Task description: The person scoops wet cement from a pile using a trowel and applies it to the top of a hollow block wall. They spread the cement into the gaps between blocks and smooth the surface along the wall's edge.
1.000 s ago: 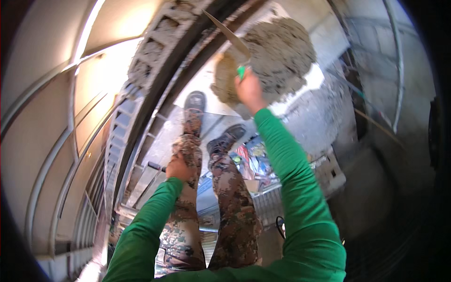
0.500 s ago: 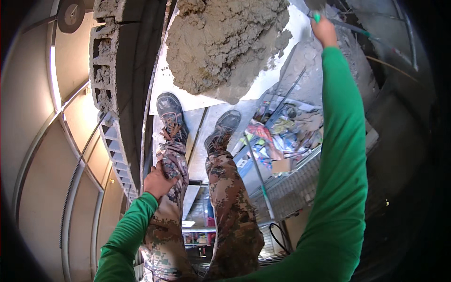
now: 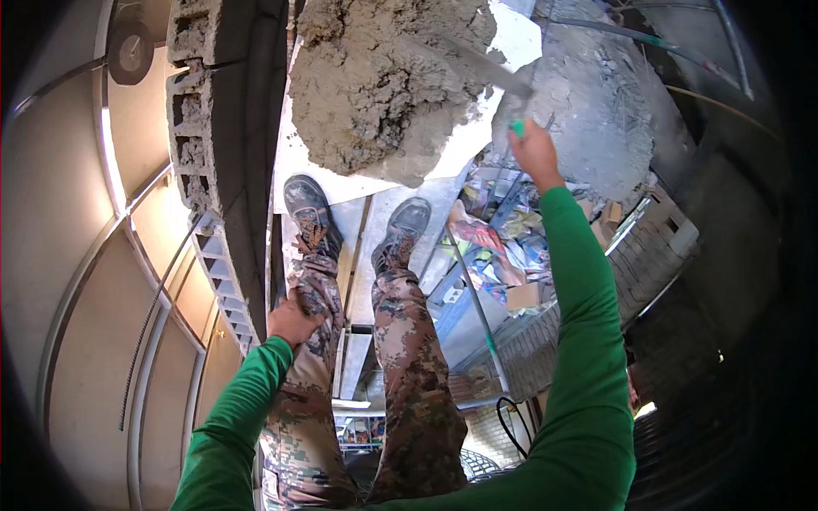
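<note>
you are, by my reading, in the middle of working the wet mortar (image 3: 388, 94) with the trowel (image 3: 517, 128), either cutting a portion from the heap or turning it over. the mortar sits in one rough, cracked mound on the white sheet (image 3: 464, 152), just beyond the toes of your boots (image 3: 409, 220), and the sheet's bare margin shows along the near and right sides. your right hand (image 3: 537, 153) has its fingers closed around the green handle, and the blade points forward and to the left over the right-hand part of the mound. the blade is smeared by motion, so i cannot fairly tell whether it touches the mortar or carries any. your left hand (image 3: 294, 322) holds no tool; its thumb stands apart from the fingers, which lie over your left trouser leg (image 3: 311, 375) near the knee, probably as a brace while you lean. the next move seems to call for a low, flat blade drawn in under the edge of the mound, with a steady wrist, so that a load comes away cleanly and little spills past the sheet onto the rubble (image 3: 588, 111) at the right.
</note>
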Demonstrator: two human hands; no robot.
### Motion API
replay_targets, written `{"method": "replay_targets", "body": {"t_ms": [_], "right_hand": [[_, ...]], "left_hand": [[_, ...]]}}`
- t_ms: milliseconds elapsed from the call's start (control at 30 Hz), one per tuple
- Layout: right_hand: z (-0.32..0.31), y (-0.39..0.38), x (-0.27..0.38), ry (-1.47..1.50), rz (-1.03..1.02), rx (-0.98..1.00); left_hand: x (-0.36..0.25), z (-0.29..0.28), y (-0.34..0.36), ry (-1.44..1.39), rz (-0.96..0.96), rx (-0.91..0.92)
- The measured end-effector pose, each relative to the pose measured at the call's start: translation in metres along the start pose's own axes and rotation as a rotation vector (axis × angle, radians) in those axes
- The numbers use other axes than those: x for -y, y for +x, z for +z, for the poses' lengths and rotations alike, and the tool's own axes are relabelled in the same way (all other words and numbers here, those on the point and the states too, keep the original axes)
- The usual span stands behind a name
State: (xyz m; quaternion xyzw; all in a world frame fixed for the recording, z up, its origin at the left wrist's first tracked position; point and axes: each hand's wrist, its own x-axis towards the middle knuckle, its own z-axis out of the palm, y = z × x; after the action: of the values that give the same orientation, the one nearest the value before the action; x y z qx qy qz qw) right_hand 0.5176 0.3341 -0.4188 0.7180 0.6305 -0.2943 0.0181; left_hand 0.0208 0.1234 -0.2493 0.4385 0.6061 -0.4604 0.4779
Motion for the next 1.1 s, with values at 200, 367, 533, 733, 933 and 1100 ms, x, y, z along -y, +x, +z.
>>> {"method": "replay_targets", "body": {"t_ms": [200, 367, 533, 733, 933, 1100], "right_hand": [[0.034, 0.076, -0.076, 0.018, 0.332, -0.196], [0.122, -0.032, 0.06, 0.167, 0.413, 0.052], [0.114, -0.169, 0.005, 0.241, 0.428, -0.117], [0.185, -0.056, 0.09, 0.637, 0.68, -0.196], [0.178, -0.146, 0.138, 0.687, 0.677, -0.079], [0.197, -0.265, 0.069, 0.57, 0.671, -0.132]], "left_hand": [[-0.007, -0.006, 0.008, -0.023, 0.056, -0.012], [-0.005, 0.001, 0.002, -0.024, -0.004, -0.015], [-0.003, 0.006, 0.003, -0.011, -0.021, 0.012], [-0.008, 0.001, 0.009, -0.014, 0.036, -0.02], [-0.002, 0.004, 0.0, -0.027, -0.008, 0.001], [0.001, 0.002, 0.003, -0.033, 0.001, 0.024]]}}
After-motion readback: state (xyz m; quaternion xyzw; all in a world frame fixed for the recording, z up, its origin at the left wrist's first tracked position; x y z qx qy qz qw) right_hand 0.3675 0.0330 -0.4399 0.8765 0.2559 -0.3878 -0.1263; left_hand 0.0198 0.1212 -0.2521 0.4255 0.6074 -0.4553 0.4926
